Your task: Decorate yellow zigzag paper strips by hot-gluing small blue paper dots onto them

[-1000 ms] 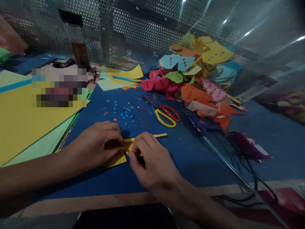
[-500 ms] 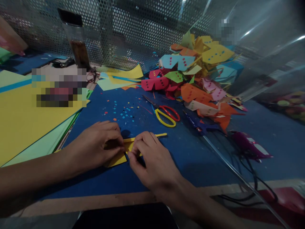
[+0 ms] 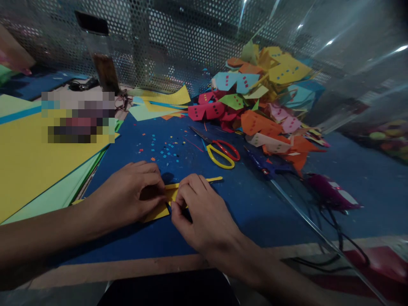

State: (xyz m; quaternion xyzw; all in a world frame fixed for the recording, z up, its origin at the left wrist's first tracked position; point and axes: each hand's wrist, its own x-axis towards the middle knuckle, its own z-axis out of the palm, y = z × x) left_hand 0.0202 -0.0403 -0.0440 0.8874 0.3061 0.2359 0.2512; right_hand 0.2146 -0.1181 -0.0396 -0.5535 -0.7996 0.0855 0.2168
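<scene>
While the left hand [image 3: 140, 191] was narrowed to a pinch, thumb and fingertips at the yellow paper [image 3: 159, 213], the right hand [image 3: 204, 212] had its own fingertips drawn close at the paper's right part. The paper lay on the near middle of the blue table [image 3: 127, 244], partly hidden under both hands, with a strip [image 3: 215, 179] along its far side, sticking out to the right. It looked light and thin, likely to hold a crease but to bend or tear easily; the edges, pinched softly, seemed the safest hold. Just beyond, small scraps [image 3: 172, 154] were scattered and scissors [image 3: 209, 141] lay to their right. Farther right was a glue gun [image 3: 265, 170], with a pile of cutouts [image 3: 263, 124] beyond it; large sheets [image 3: 47, 170] lay left.
</scene>
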